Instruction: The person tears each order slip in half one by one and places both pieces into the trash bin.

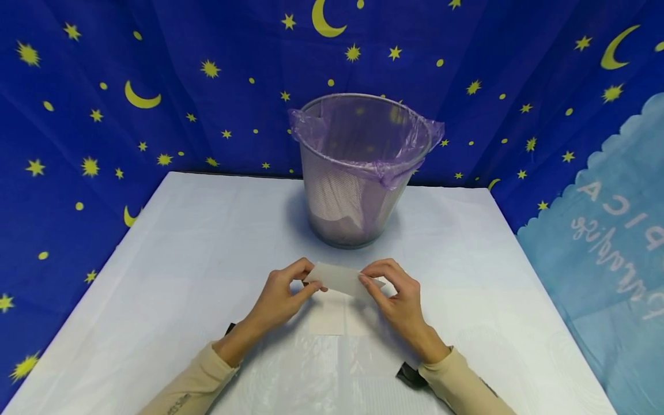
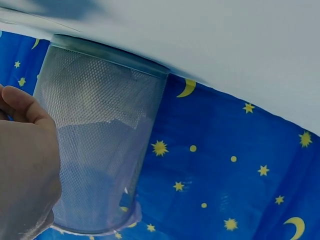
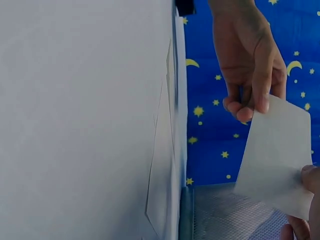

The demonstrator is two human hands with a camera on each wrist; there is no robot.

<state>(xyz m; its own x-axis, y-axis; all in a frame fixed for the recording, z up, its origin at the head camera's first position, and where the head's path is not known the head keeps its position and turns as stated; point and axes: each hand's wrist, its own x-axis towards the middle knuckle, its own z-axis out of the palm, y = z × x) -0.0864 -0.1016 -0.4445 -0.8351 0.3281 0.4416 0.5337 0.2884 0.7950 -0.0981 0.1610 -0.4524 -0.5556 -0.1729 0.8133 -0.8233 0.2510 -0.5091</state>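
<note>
A small piece of white paper (image 1: 339, 279) is stretched between two hands above the table. The left hand (image 1: 282, 293) pinches its left end between thumb and fingers. At the other end the right hand (image 1: 403, 297) pinches it the same way. From the right wrist, the paper (image 3: 277, 150) shows as a flat sheet with slanted edges, the left hand (image 3: 252, 57) at its top. Under the hands, another pale sheet (image 1: 327, 321) lies on the table. In the left wrist view only the back of the left hand (image 2: 27, 165) shows; the paper is out of sight there.
Behind the hands stands a mesh wastebasket (image 1: 332, 190) lined with a purple bag (image 1: 391, 173); something pale shows low inside. The white table (image 1: 228, 230) ends at a blue curtain (image 1: 181, 57) with moons and stars. A light blue cloth (image 1: 602, 242) hangs at right.
</note>
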